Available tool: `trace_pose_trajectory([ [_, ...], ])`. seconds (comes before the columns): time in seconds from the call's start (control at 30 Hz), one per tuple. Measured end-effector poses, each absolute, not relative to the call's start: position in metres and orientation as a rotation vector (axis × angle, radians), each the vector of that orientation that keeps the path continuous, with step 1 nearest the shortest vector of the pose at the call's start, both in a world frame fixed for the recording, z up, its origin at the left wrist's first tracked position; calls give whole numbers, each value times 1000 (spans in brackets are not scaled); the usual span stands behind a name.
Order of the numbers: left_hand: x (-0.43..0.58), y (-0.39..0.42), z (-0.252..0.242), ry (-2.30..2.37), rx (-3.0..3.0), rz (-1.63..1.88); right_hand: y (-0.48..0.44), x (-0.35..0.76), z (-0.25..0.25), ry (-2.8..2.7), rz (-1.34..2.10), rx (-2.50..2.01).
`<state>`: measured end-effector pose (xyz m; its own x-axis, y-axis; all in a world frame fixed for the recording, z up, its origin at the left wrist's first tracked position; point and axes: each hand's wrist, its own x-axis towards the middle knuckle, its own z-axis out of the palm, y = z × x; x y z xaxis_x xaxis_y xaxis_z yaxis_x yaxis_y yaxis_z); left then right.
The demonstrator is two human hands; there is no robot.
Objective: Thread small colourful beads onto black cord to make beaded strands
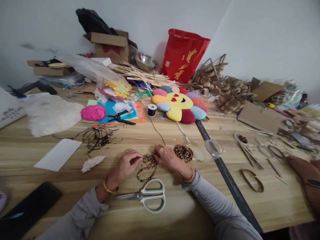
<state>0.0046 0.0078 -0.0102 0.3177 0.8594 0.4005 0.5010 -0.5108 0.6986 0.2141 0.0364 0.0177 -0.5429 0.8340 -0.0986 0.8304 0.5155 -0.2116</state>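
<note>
A string of small multicoloured beads (145,174) lies on the wooden table between my two hands, part of it bunched and part in a loop. My left hand (127,163) pinches the bunch's left side with thumb and finger. On the other side, the fingers of my right hand (168,157) close on the beaded string, fingertips partly hidden. Black cord (157,131) runs from beneath my right hand up to a spool (152,110). A coil of similar beads (183,153) sits just right of that hand. Scissors with pale handles (153,196) lie nearer me.
Tangled black cord (98,137), a white card (58,154) and a phone (30,211) lie at left. Behind are pliers (121,118), pink yarn (93,112) and a flower cushion (178,102). Clear round lids (214,148) lie right, where another person's arm (303,176) rests.
</note>
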Motion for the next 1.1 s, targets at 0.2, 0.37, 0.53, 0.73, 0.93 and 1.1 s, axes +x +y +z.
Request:
trace_pose_trajectory([
  [0.2,6,6,-9,1207,2119,1030,34,216,18,-2678,460,-1526],
  [0.37,7,6,-8,1199,2120,1018,33,219,19,-2622,535,-1477],
  [0.53,7,4,-7,1208,2165,997,32,224,16,-2553,520,-1436],
  [0.73,11,-5,-6,1048,2334,927,23,241,6,-2496,487,-1338],
  [0.93,13,-11,0,1036,2549,699,15,247,12,-2544,448,-1258],
  [1.1,14,-12,1,1070,2633,612,17,244,22,-2597,442,-1170],
])
